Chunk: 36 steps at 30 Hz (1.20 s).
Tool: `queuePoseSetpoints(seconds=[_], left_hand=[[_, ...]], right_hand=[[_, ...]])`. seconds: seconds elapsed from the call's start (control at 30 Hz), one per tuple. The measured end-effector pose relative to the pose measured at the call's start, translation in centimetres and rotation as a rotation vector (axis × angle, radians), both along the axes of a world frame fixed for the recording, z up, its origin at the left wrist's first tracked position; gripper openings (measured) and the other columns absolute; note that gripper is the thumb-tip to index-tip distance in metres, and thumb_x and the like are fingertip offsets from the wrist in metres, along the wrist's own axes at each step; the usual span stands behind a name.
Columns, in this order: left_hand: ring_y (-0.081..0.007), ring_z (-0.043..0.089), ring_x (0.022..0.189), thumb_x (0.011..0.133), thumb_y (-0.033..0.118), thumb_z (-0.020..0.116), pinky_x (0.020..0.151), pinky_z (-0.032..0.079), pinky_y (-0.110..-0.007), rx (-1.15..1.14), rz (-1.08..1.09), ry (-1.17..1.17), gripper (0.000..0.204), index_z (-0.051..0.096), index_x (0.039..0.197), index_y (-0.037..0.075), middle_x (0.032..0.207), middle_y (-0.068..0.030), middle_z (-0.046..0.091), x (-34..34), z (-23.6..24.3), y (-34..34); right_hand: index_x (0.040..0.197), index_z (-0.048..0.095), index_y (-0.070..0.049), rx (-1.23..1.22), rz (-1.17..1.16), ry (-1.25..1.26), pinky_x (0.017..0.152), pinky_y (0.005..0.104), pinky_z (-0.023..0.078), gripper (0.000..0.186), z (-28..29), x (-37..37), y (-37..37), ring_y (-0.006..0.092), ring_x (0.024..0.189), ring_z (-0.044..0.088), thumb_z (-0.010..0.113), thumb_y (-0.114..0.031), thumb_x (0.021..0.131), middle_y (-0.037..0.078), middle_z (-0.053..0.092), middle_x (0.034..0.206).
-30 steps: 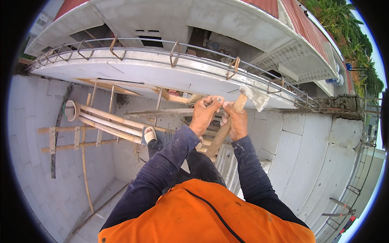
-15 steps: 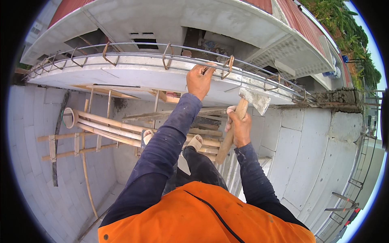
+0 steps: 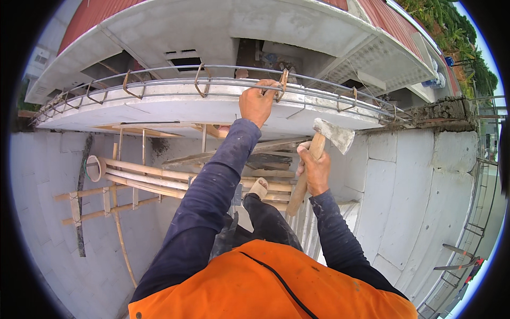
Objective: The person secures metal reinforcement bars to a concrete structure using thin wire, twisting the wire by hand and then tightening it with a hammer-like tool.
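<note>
Along the pale wall [image 3: 175,110], the left hand [image 3: 257,102] has moved from the right hand [image 3: 317,171] to the steel bars [image 3: 234,67], pinching something I cannot make out beside a rusty loop [image 3: 284,81], while the right clasps the hatchet [image 3: 317,144] below, seemingly leaving the bars to one hand.

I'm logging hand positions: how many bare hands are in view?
2: the left hand at the steel rebar, and the right hand gripping the hatchet by its wooden handle. No others show.

Orange vest [image 3: 265,282]; navy sleeves [image 3: 206,183] flecked whitish; tan hatchet handle [image 3: 298,198], mottled grey-white hatchet head [image 3: 337,136]; far roof [image 3: 397,34] ribbed red.
</note>
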<state>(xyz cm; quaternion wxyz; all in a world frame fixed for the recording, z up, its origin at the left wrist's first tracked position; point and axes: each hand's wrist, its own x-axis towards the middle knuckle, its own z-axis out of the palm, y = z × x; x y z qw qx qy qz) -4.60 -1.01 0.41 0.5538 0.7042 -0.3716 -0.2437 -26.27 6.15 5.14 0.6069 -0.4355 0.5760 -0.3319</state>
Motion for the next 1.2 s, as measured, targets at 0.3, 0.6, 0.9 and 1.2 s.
queuePoseSetpoints(seconds=[0.3, 0.6, 0.9, 1.2], left_hand=[[-0.0321, 0.076, 0.084, 0.093, 0.033, 0.075, 0.077, 0.056, -0.041, 0.166, 0.023, -0.155, 0.026, 0.081, 0.108, 0.013, 0.089, -0.0147, 0.078, -0.7, 0.0, -0.5], [-0.0334, 0.073, 0.075, 0.089, 0.029, 0.073, 0.07, 0.054, -0.045, 0.248, -0.077, -0.322, 0.029, 0.079, 0.115, 0.018, 0.078, -0.0132, 0.075, 0.0, -0.5, -0.5], [-0.0383, 0.074, 0.083, 0.09, 0.028, 0.073, 0.075, 0.056, -0.05, 0.273, -0.079, -0.401, 0.023, 0.076, 0.11, 0.018, 0.085, -0.015, 0.076, -0.3, -0.2, -0.5], [-0.0373, 0.074, 0.084, 0.089, 0.035, 0.076, 0.075, 0.057, -0.049, 0.306, -0.056, -0.34, 0.026, 0.077, 0.11, 0.019, 0.086, -0.013, 0.077, -0.3, -0.7, -0.7]], right_hand=[[0.102, 0.067, -0.002, -0.032, 0.035, 0.008, 0.046, 0.0258, 0.046, 0.02, 0.5, -0.4, 0.3, 0.009, 0.049, 0.054, 0.077, -0.018, 0.094, 0.0, 0.058, 0.069], [0.121, 0.061, 0.001, -0.162, 0.152, 0.011, 0.048, 0.0255, 0.047, 0.03, 2.6, -0.7, -1.3, 0.008, 0.053, 0.054, 0.068, -0.015, 0.096, 0.001, 0.058, 0.078], [0.136, 0.057, 0.0, -0.351, 0.249, 0.064, 0.056, 0.0265, 0.048, 0.046, 8.1, 2.3, -4.9, 0.0094, 0.062, 0.055, 0.065, -0.027, 0.1, 0.004, 0.062, 0.086], [0.127, 0.059, 0.002, -0.848, 0.195, -0.287, 0.065, 0.0322, 0.054, 0.04, 15.5, 8.5, -8.7, 0.0142, 0.068, 0.06, 0.064, -0.022, 0.096, 0.007, 0.061, 0.088]])
